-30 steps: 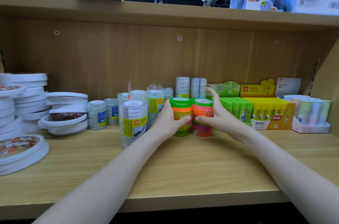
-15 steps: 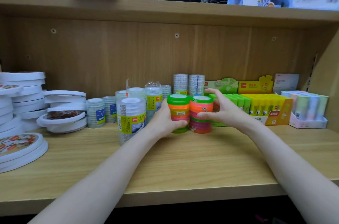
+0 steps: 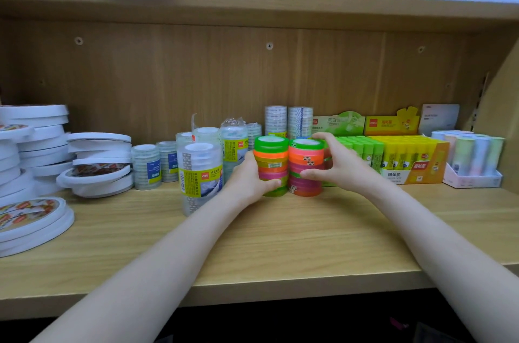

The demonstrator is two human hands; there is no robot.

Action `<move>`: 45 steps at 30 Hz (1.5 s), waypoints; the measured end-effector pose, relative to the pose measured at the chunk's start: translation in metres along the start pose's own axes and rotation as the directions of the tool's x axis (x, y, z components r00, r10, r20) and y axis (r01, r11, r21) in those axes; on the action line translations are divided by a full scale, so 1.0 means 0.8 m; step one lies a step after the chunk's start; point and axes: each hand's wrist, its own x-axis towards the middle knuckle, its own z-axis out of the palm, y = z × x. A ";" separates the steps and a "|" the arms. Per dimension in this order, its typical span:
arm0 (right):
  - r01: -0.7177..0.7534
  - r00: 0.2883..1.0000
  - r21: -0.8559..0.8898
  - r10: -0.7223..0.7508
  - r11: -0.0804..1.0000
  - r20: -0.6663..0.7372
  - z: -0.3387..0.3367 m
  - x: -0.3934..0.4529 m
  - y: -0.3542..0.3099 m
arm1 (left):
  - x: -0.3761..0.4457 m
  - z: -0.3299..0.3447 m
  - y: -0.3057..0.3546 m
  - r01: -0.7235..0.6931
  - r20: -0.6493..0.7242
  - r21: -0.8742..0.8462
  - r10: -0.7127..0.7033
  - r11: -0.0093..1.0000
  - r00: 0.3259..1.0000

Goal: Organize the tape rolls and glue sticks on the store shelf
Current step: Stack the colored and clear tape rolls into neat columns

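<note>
Two stacks of neon tape rolls stand side by side in the middle of the wooden shelf [image 3: 280, 233]. My left hand [image 3: 248, 179] grips the left stack [image 3: 271, 158], thumb across its front. My right hand [image 3: 335, 164] grips the right stack [image 3: 306, 165], fingers over its top and thumb at its front. Boxes of green glue sticks [image 3: 362, 147] and yellow glue sticks [image 3: 407, 154] stand just right of my right hand. Wrapped clear tape rolls [image 3: 200, 171] stand to the left of my left hand.
White double-sided tape rolls [image 3: 98, 165] are piled at the far left, with larger ones [image 3: 31, 219] near the front edge. A tray of pastel glue sticks [image 3: 474, 157] sits at the far right by the side panel. Globes and boxes stand on the upper shelf [image 3: 252, 2].
Both hands have stayed on the two neon stacks, which remain side by side at the same spot. The camera has shifted slightly, nothing else on the shelf has moved.
</note>
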 end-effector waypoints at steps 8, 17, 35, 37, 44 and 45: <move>-0.025 0.999 0.016 0.024 1.000 0.030 0.000 0.002 0.004 | -0.001 0.000 0.000 0.007 -0.060 0.002 -0.007 1.000 0.998; -0.035 0.998 0.103 0.029 0.994 0.058 -0.001 0.002 0.002 | 0.003 0.000 0.004 0.014 -0.065 -0.130 -0.022 0.991 0.998; 0.020 1.000 0.029 -0.020 0.999 0.010 0.002 -0.002 -0.002 | 0.003 -0.003 0.001 -0.015 -0.028 -0.071 0.013 0.997 1.000; 0.026 1.000 0.026 -0.026 0.999 0.002 0.002 -0.003 -0.002 | 0.003 -0.001 0.001 -0.023 -0.079 -0.010 0.023 1.000 0.997; 0.030 0.999 0.021 -0.029 0.999 -0.017 0.004 -0.002 0.000 | 0.000 0.003 0.004 -0.008 -0.144 0.030 0.013 1.000 0.990; 0.029 0.999 0.022 -0.028 0.999 -0.020 0.004 -0.002 0.000 | -0.001 0.003 0.005 -0.011 -0.150 0.031 0.016 0.999 0.989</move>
